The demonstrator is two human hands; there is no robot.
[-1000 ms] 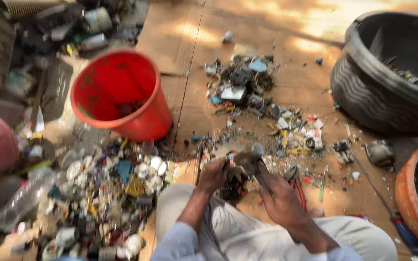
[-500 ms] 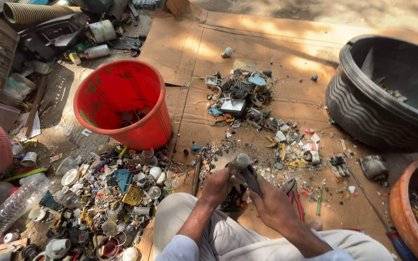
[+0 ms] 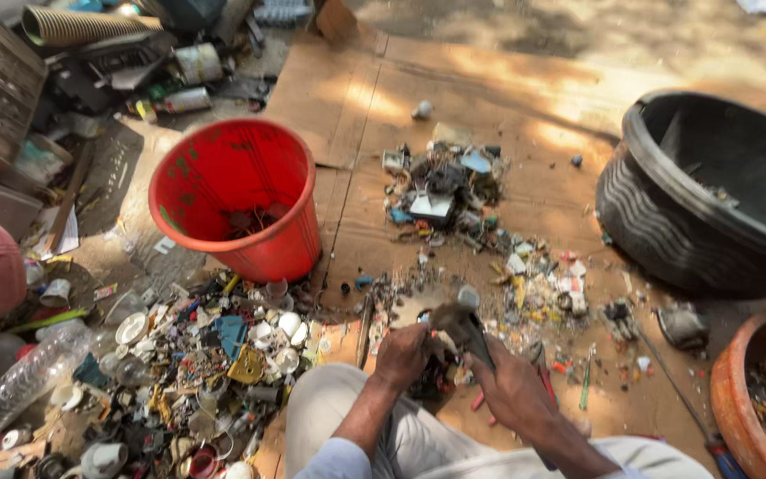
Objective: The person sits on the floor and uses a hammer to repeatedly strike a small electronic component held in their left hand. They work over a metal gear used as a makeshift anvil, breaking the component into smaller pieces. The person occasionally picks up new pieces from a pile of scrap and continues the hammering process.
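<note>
Compared with half a second before, almost the same scene, only seen a little closer and sharper; hands, tool and buckets keep their places, hammer head perhaps slightly lower.

Right hand (image 3: 516, 390) closed around the handle of a hammer (image 3: 463, 321), fingers wrapped tight on it. Long axis of the hammer running from the hand at lower right up toward upper left, metal head at the far end, pointing away from the body and a little to the left. Head of the hammer just above the cardboard (image 3: 489, 80), near a small heap of broken bits.

Left hand (image 3: 402, 355) curled beside the hammer, fingers bent down on a small dark piece (image 3: 432, 377); cannot tell clearly whether pinched or only pressed to the ground. Both hands close together, just in front of the knees in light trousers (image 3: 330, 412).

Red bucket (image 3: 237, 195) upright to the left, beyond the left hand. Big black tub (image 3: 711, 195) at right, well apart. Orange pot (image 3: 760, 390) at lower right edge. Pile of mixed scrap (image 3: 197, 355) left of the left knee, another pile of small parts (image 3: 445, 191) further on the cardboard.
</note>
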